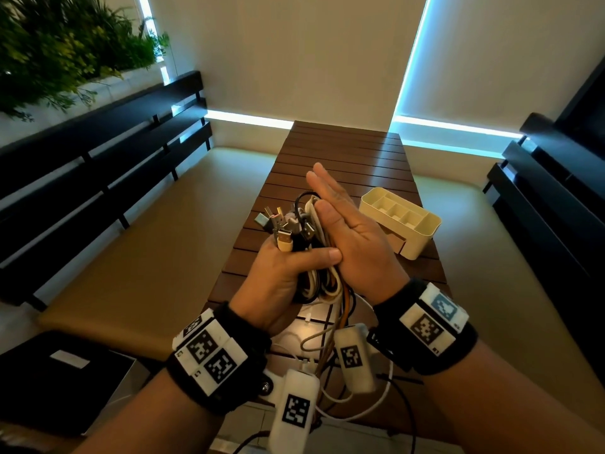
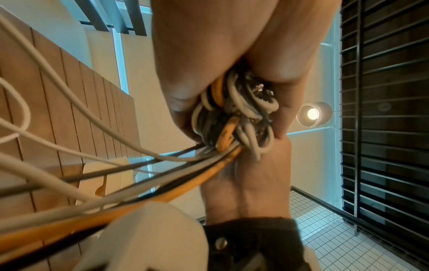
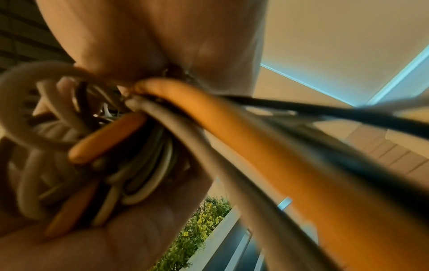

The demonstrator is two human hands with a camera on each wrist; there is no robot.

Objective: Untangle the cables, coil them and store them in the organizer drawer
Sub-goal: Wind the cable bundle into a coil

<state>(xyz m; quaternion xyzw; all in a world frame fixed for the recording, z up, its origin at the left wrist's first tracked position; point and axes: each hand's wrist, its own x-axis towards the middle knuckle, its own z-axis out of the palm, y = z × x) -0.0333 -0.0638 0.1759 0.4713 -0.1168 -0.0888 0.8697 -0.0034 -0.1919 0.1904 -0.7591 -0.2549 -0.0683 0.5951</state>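
Note:
A tangled bundle of white, black and orange cables (image 1: 311,231) sits in my left hand (image 1: 278,273), whose fingers and thumb curl round it above the table. Several USB plugs (image 1: 284,224) stick up from the top of the bundle. My right hand (image 1: 343,224) presses flat against the bundle's right side with straight fingers. Loose cable ends (image 1: 340,322) hang down below both hands. In the left wrist view the cable knot (image 2: 234,113) is squeezed between the two palms. The right wrist view shows blurred cables (image 3: 144,143) close up. The cream organizer (image 1: 401,221) stands to the right on the table.
The slatted wooden table (image 1: 343,152) runs away from me between two padded benches with dark slatted backs (image 1: 98,152). A dark box (image 1: 65,381) lies on the left bench near me. Plants (image 1: 65,44) fill the upper left.

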